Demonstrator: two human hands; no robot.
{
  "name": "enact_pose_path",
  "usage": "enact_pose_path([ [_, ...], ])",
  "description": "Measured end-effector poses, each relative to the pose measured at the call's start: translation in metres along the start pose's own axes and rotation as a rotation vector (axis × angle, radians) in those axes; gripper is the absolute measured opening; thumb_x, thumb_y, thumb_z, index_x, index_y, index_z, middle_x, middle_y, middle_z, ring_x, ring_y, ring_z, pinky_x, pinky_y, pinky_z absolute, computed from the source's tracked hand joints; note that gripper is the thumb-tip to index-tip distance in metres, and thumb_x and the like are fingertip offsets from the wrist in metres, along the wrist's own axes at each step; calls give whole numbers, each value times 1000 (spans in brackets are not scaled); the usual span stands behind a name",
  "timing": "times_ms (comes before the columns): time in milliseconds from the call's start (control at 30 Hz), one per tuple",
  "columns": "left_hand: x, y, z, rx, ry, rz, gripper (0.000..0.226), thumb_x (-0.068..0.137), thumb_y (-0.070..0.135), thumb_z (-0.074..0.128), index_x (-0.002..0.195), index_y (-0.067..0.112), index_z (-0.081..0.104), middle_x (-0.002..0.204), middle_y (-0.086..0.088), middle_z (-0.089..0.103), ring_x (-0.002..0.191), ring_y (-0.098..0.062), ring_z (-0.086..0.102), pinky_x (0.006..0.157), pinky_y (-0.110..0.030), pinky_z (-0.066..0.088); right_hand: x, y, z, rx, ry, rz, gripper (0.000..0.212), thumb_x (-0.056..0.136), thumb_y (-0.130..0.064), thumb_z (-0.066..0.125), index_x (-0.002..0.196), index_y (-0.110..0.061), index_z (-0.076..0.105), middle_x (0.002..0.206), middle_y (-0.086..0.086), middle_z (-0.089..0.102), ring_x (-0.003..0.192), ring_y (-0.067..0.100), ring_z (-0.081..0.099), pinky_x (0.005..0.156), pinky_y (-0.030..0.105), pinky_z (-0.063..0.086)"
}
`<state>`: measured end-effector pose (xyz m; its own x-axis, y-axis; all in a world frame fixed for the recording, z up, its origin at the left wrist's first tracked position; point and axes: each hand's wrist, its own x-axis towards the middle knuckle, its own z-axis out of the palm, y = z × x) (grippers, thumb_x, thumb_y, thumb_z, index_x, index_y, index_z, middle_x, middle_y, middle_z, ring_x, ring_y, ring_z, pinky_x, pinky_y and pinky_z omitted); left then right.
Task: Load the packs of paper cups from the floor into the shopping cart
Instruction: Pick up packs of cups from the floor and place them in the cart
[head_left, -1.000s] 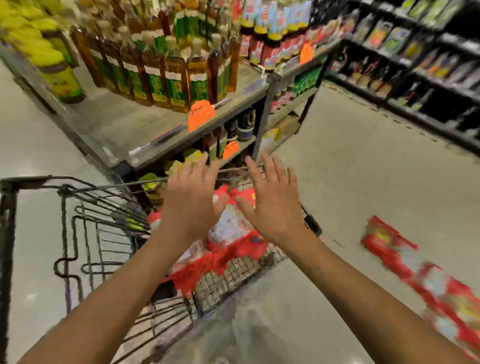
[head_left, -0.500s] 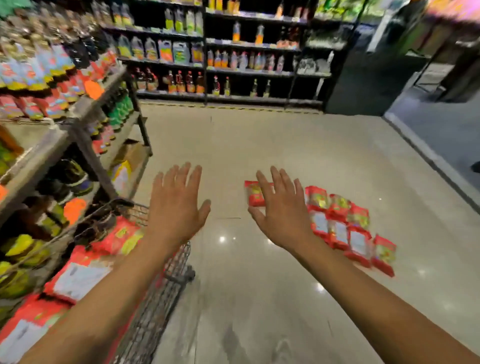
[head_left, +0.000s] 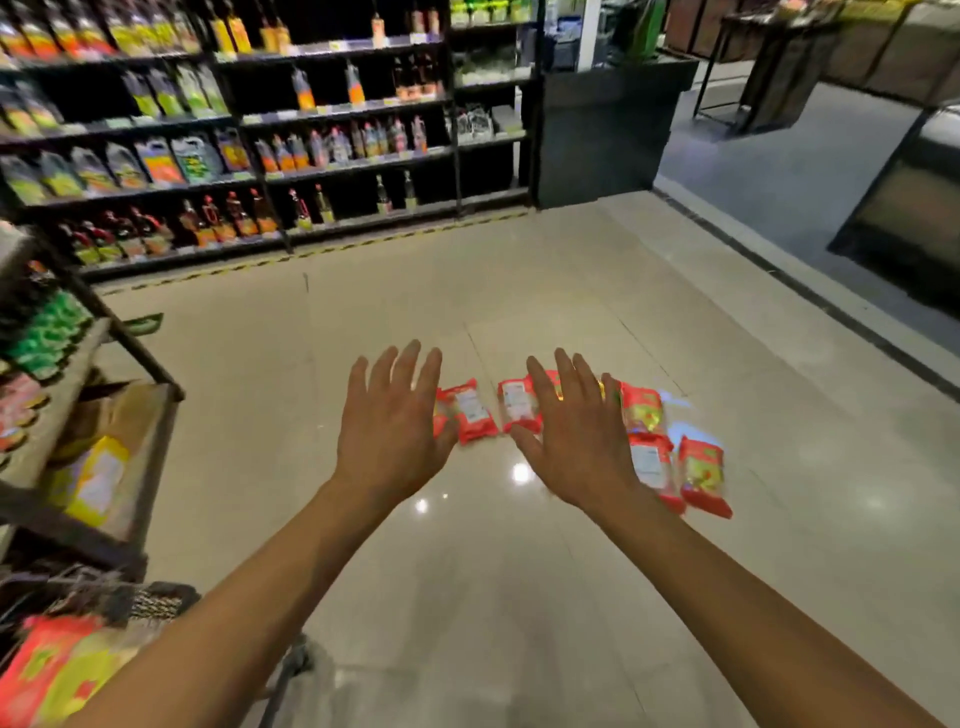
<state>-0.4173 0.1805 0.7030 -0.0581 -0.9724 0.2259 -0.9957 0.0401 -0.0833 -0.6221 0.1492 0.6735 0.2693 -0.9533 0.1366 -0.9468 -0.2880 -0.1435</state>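
Reaching: both bare arms stretch forward at mid-frame over the floor, palms down.
Left hand: the left hand (head_left: 392, 431) is spread flat with fingers apart, holding nothing; it hangs in front of the left end of the packs.
Right hand: the right hand (head_left: 576, 441) is likewise spread and empty, covering part of the middle packs.
Packs on the floor: red plastic-wrapped packs of paper cups (head_left: 470, 410) lie flat on the floor just right of centre, in a loose cluster side by side.
Long axis: each pack is oblong, and its length runs roughly away from the camera, slightly tilted; white label panels face up on some, yellow-green print on others.
Count: at least six packs show on the floor; the hand hides part of the group, so the full number cannot be told.
Cart: the wire shopping cart (head_left: 156, 605) sits at the lower left corner, with one blurred red and yellow pack (head_left: 57, 670) inside it.
Floor: glossy beige tiled floor (head_left: 467, 597) with bright light reflections.
Room: a shop aisle; dark shelving with bottles and jugs (head_left: 208, 156) fills the upper left, a low shelf unit with goods (head_left: 88, 441) stands at the left edge, and a dark counter (head_left: 597, 135) stands at upper right.
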Motion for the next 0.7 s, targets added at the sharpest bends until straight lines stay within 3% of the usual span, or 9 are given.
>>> enact_pose_path([
  [67, 25, 10, 8, 5, -10, -9, 78, 91, 54, 58, 154, 12, 39, 160, -16, 42, 144, -40, 41, 120, -59, 26, 24, 20, 6, 38, -21, -15, 78, 91, -59, 37, 156, -18, 33, 162, 20, 31, 150, 40, 27, 118, 60, 23],
  [267, 96, -6, 46, 39, -91, -59, 79, 91, 55, 56, 154, 12, 39, 161, -16, 41, 146, -40, 40, 121, -59, 26, 120, 37, 39, 114, -40, -83, 86, 87, -65, 11, 159, -20, 27, 165, 17, 24, 153, 36, 19, 121, 55, 14],
  [433, 175, -51, 112, 27, -140, -86, 82, 90, 62, 32, 153, 11, 41, 159, -17, 44, 144, -40, 43, 119, -59, 28, 220, 25, 93, 73, -148, -126, 74, 100, -59, 32, 161, -23, 14, 169, 13, 12, 155, 30, 8, 124, 53, 5],
  [600, 295, -113, 224, -39, -250, -68, 77, 91, 54, 57, 154, 12, 39, 160, -15, 42, 146, -38, 39, 121, -58, 26, 352, 20, 168, -2, -224, -91, 79, 93, -65, 20, 160, -22, 21, 167, 15, 20, 154, 32, 16, 122, 53, 9],
  [700, 363, -147, 294, -76, -347, -109, 76, 95, 52, 53, 157, 13, 32, 164, -15, 34, 150, -37, 32, 123, -57, 20, 430, 18, 219, -24, -331, -76, 82, 90, -66, 17, 160, -23, 18, 167, 14, 20, 154, 31, 16, 122, 51, 12],
])
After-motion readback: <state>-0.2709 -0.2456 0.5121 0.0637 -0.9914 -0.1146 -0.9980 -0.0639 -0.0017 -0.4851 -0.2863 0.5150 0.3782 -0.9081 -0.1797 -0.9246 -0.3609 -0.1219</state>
